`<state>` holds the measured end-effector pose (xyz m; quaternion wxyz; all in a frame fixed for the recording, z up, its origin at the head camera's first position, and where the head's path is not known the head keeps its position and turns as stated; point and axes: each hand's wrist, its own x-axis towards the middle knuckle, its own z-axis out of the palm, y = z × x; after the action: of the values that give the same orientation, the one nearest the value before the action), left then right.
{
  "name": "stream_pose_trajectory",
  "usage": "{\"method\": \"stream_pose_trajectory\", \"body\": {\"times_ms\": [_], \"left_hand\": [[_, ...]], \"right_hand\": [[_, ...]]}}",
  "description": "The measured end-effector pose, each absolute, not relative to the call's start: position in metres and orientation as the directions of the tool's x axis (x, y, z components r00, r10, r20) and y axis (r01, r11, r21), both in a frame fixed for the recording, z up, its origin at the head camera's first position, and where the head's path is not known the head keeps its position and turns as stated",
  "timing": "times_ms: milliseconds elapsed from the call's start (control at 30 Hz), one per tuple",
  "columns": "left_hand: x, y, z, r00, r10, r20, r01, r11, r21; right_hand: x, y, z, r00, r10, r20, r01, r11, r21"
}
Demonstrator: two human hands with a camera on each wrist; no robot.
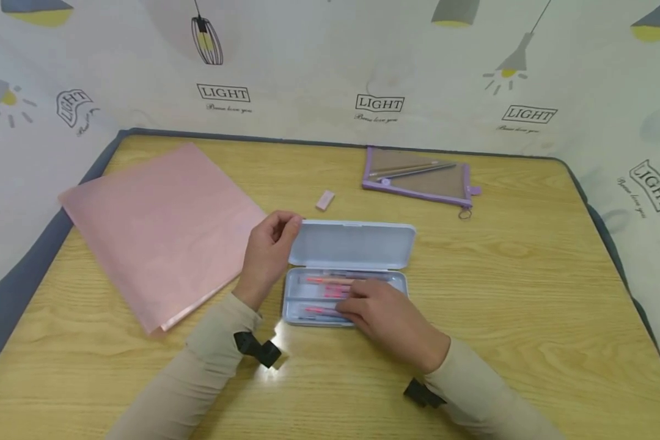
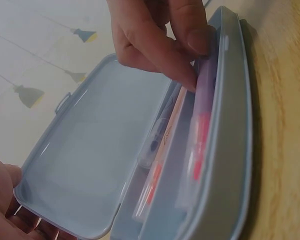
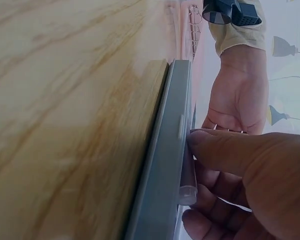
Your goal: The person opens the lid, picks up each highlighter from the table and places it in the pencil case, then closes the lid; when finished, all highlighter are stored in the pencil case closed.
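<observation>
A light blue pencil case lies on the table with its lid raised. My left hand grips the lid by its left edge, thumb on the inner face. Over the front compartment, my right hand pinches a purple and pink pen with a clear cap. That pen lies low in the compartment, along the front wall. Behind the divider, the rear compartment holds pens, one of them peach-coloured with an orange tip. My right fingers hide part of the case's contents.
To the left lies a pink translucent folder. A small pale pink eraser is behind the lid. Farther back on the right is a mesh zip pouch with purple edging, with pencils in it. A printed curtain encloses the table.
</observation>
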<state>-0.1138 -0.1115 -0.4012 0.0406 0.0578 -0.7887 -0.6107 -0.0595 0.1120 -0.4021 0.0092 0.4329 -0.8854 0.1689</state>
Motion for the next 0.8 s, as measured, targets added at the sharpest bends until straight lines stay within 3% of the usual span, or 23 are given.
{"method": "stream_pose_trajectory", "body": {"times_ms": [267, 467, 600, 733, 800], "left_hand": [[-0.114, -0.113, -0.402, -0.992, -0.122, -0.022, -0.052, 0.245, 0.968], [-0.113, -0.112, -0.4, -0.992, -0.123, -0.012, -0.041, 0.237, 0.971], [-0.112, -0.113, -0.399, -0.992, -0.123, -0.02, -0.049, 0.238, 0.97], [-0.112, -0.111, -0.4, -0.992, -0.124, -0.021, -0.051, 0.242, 0.969], [-0.112, -0.109, -0.401, -0.992, -0.122, -0.019, -0.048, 0.241, 0.969]], "right_hand": [[-0.062, 0.103, -0.411, -0.605, -0.772, 0.196, -0.791, 0.554, -0.26], [-0.062, 0.111, -0.401, -0.649, -0.731, 0.212, -0.753, 0.575, -0.322], [-0.068, 0.124, -0.388, -0.687, -0.628, 0.366, -0.726, 0.576, -0.375], [-0.085, 0.143, -0.378, -0.72, -0.431, 0.544, -0.678, 0.605, -0.418], [-0.094, 0.154, -0.377, -0.763, -0.326, 0.559, -0.616, 0.629, -0.475]]}}
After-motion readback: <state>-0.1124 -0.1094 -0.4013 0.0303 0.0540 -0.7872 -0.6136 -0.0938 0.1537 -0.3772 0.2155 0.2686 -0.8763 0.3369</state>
